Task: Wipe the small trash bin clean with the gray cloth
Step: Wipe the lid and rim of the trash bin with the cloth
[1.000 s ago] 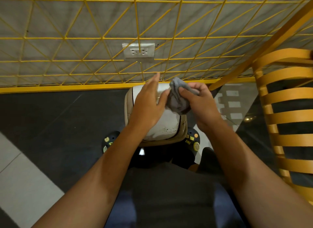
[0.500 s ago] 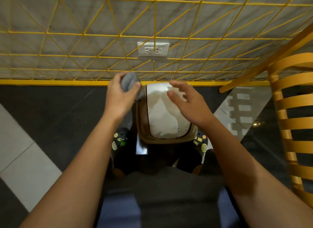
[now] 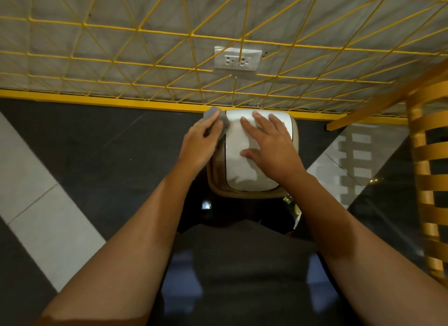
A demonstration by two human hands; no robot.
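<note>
The left hand point(image 3: 200, 145) covers most of the gray cloth point(image 3: 212, 114).

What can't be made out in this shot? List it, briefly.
Head view only:
- Sides and base of the bin: hidden beneath its own lid, seen from above.
- Left edge of the bin: covered by the cloth and left hand.
- Right part of the lid: under the right hand.
- The chair: cut off by the right edge.

Indoor room: tile floor point(image 3: 97, 143), wall socket point(image 3: 238, 59), yellow wire grid point(image 3: 138, 30), slatted chair point(image 3: 429, 151)
</note>
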